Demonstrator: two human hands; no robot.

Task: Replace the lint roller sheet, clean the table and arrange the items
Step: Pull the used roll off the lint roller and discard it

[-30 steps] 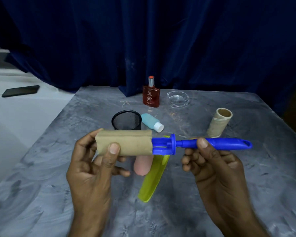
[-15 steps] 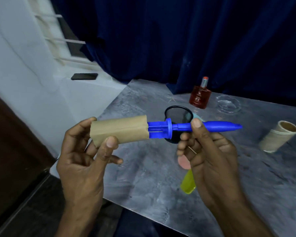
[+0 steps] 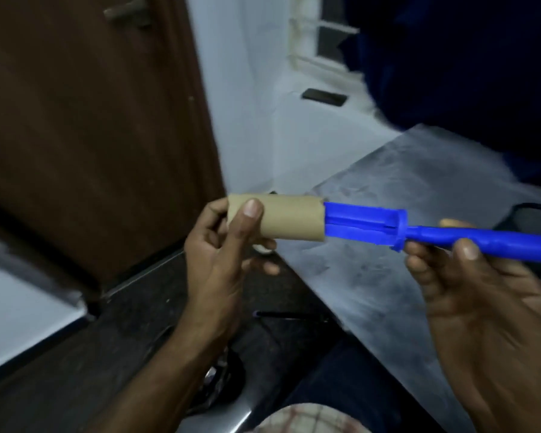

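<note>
The bare cardboard tube (image 3: 291,221) is gripped by the left hand (image 3: 219,260), with the thumb laid across its top and the fingers curled beneath. The blue handle (image 3: 497,242) of the lint roller is pinched by the right hand (image 3: 481,292) just behind the flange. Only the far part of the ribbed blue core (image 3: 366,228) is covered by the tube, and much of the core is exposed between tube and flange. The whole is held in the air at the left edge of the grey surface (image 3: 372,292), partly out over the dark floor. The step is judged to be the drawing-off of the spent tube. This would best be done with a straight pull along the core's axis, a slight twist being added if the ribs bind. The cardboard should not be squeezed so hard that it is crushed onto the core. The handle should be held level, and the freed tube held firmly, since anything dropped here could land on the floor.
</note>
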